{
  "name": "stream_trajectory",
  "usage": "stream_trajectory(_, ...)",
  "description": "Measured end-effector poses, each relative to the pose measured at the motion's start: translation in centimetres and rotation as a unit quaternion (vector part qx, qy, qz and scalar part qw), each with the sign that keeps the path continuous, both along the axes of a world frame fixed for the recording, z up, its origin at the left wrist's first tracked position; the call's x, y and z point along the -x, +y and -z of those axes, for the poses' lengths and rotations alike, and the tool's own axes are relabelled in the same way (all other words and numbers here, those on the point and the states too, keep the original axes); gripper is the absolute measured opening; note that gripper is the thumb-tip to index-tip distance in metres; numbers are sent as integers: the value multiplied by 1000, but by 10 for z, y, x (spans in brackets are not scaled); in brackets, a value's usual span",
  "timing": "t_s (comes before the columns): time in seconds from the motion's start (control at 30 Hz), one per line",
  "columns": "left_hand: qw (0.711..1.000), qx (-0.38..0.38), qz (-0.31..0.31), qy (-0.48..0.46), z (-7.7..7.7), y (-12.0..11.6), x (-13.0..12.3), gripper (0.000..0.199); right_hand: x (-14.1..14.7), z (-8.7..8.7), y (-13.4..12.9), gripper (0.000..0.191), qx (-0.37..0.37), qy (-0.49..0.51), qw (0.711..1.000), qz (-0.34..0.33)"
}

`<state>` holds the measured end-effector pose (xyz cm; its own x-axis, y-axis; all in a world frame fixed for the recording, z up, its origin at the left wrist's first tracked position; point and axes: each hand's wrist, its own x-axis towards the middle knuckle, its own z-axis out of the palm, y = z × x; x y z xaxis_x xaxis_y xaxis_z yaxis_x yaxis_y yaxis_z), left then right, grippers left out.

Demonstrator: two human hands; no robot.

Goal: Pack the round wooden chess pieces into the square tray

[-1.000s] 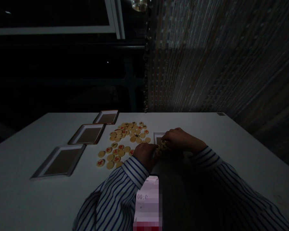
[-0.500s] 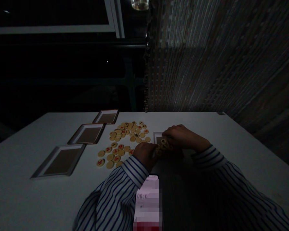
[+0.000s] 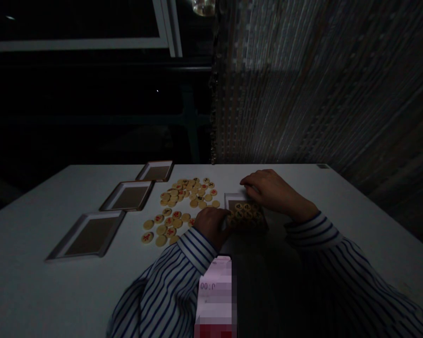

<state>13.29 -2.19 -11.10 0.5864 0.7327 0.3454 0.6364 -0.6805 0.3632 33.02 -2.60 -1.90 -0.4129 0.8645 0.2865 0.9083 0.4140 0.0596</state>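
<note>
My left hand (image 3: 212,226) is closed on the left edge of a small open box (image 3: 231,197), thumb and fingers at its near left corner. Inside the box, rows of round wooden Chinese chess pieces (image 3: 246,207) with dark characters fill the near part, while the bare bottom shows further back. Over the box's far right side hovers my right hand (image 3: 273,191), fingers loosely stretched forward and no piece visible in it. Just left of my left hand lies a loose group of chess pieces (image 3: 170,232), some showing red characters, others blank side up.
A larger heap of chess pieces (image 3: 192,191) lies behind. Three shallow open box trays, a near one (image 3: 104,213), a middle one (image 3: 150,195) and a far one (image 3: 172,170), stand in a diagonal row on the white table (image 3: 338,202). A lit phone (image 3: 215,291) lies in front of me.
My right hand has lifted up and right, off the pieces in the box, uncovering the rows there. My left hand stays at the box's left edge.
</note>
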Motion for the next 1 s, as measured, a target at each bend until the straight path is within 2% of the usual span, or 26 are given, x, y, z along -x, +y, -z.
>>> stream_trajectory(0.13, 999, -5, -30, -28, -3, 0, 2, 31, 1, -1, -1, 28, -6, 7, 1000, 0)
stream_trajectory(0.4, 975, -51, -116, -182, -13, 5, 11, 19, 2, -5, -3, 30, -34, 41, 999, 4)
stream_trajectory(0.63, 953, -23, -190, -236, -29, 5, 19, 21, 2, -7, -7, 30, -50, 47, 998, 0)
stream_trajectory(1.0, 936, 0, -197, -291, -46, 14, 36, 27, 5, -14, -12, 30, -83, 73, 994, -12)
